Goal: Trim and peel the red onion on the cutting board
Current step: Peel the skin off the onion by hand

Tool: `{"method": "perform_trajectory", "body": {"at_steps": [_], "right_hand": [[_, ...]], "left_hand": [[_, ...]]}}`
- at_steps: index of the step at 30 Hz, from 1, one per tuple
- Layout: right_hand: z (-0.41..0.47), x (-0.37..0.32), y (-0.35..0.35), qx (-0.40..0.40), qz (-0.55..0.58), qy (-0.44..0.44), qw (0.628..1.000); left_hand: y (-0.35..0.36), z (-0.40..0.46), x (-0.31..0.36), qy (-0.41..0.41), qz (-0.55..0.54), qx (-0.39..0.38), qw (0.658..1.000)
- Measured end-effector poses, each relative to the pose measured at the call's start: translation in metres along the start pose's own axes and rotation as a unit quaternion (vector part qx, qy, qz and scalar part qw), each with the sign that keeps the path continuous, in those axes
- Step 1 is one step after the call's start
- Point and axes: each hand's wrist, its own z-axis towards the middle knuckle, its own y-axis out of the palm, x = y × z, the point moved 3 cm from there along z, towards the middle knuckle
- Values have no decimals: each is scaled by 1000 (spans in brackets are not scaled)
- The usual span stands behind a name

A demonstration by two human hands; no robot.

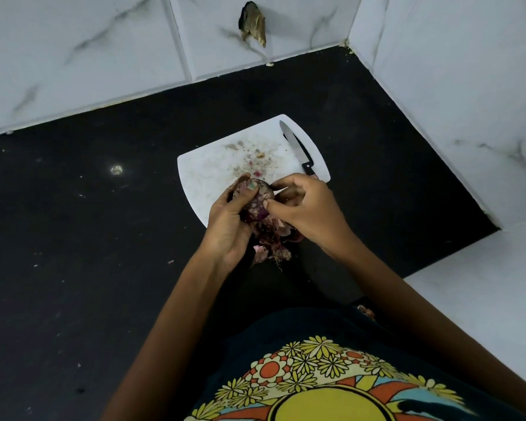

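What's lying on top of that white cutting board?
A black-handled knife lies along the cutting board's right edge, with small peel scraps mid-board. The hands and red onion hide its near corner.

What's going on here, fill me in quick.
A person is peeling a red onion by hand above the near edge of a white cutting board. The left hand cups the onion while the right hand pinches at its skin. Loose papery skin hangs below the onion. A black-handled knife lies untouched on the board's right side, and small scraps dot the board. The board sits on a dark countertop.
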Motion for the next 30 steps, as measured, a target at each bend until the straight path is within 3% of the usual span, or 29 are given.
{"method": "perform_trajectory", "body": {"at_steps": [9,15,25,30], "right_hand": [[4,2,0,4,1,-4,1000],[3,4,-2,-10,90,21,996],[5,2,-1,-10,5,-9,1000],[5,5,-4,-18,84,20,996]], "left_hand": [[-1,1,-1,-9,-9,-9,1000],[-3,3,-3,-20,-16,-9,1000],[-6,5,-5,-27,-8,0,1000],[-5,5,-5,-31,-23,-7,999]]}}
